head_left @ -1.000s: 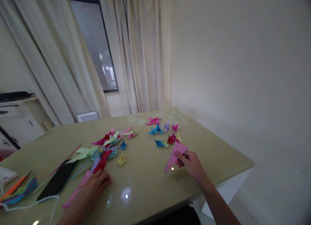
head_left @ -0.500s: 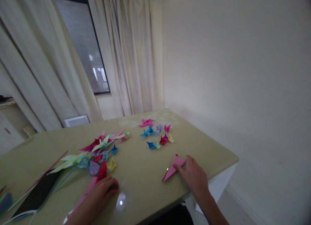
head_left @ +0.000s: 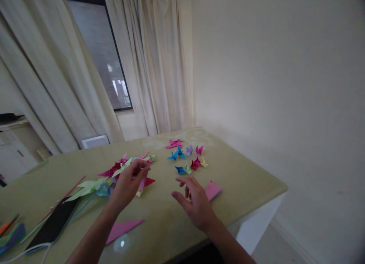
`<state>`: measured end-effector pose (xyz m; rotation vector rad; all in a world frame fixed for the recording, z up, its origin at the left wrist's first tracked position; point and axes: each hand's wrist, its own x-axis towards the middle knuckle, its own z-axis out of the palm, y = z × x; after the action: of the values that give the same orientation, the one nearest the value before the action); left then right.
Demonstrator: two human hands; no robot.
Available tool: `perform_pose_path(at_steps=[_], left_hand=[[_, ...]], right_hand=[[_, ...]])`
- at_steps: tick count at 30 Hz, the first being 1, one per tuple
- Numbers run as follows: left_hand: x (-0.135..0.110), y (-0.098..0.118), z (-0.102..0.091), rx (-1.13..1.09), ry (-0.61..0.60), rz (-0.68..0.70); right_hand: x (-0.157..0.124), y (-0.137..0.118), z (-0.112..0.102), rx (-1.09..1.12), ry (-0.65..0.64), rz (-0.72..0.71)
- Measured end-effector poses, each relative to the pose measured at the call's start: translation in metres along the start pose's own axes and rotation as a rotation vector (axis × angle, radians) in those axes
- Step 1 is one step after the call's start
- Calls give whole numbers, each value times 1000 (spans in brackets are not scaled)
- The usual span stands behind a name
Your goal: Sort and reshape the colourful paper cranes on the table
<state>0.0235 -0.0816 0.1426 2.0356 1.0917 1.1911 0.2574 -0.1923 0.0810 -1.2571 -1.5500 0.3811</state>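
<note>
My left hand (head_left: 129, 182) is raised above the table's middle, thumb and fingers pinched. From it hangs a pink and red folded paper (head_left: 149, 182), in front of a small yellow folded paper (head_left: 139, 194). My right hand (head_left: 195, 205) has its fingers apart and holds nothing, facing the left hand. Partly behind it lies a pink folded paper (head_left: 213, 190). A pointed pink paper (head_left: 124, 229) rests on the table beside my left forearm.
Several small folded paper cranes (head_left: 180, 170) stand towards the back. A heap of coloured paper pieces (head_left: 88, 188) lies on the left. Near it are a black phone-like slab (head_left: 55, 226), a white cable (head_left: 37, 245) and a multicoloured object (head_left: 13, 237). A wall (head_left: 270, 104) rises beyond the table's right side.
My left hand has lifted from the table and moved up and right with the pink and red paper. My right hand has let go of the pink folded paper and moved left.
</note>
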Motion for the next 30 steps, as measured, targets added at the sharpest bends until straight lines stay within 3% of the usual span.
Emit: perform_pose_path(at_steps=[5, 8, 10, 13, 17, 20, 24, 30], left_hand=[[7, 30, 29, -279, -45, -11], [-4, 31, 37, -198, -55, 18], [-22, 18, 33, -10, -31, 61], [-67, -23, 9, 300, -47, 88], [-134, -93, -37, 581, -111, -175], [-163, -127, -57, 609, -151, -288], [-168, -135, -57, 511, -142, -298], [-163, -110, -50, 417, -163, -285]], right_hand=[[43, -25, 29, 187, -27, -68], [47, -20, 27, 290, -6, -18], [39, -7, 12, 349, 47, 56], [19, 20, -29, 438, 114, 178], [-5, 53, -95, 356, 272, 222], [-15, 61, -124, 246, 393, 222], [-23, 56, -128, 170, 448, 159], [-34, 56, -113, 336, 556, 183]])
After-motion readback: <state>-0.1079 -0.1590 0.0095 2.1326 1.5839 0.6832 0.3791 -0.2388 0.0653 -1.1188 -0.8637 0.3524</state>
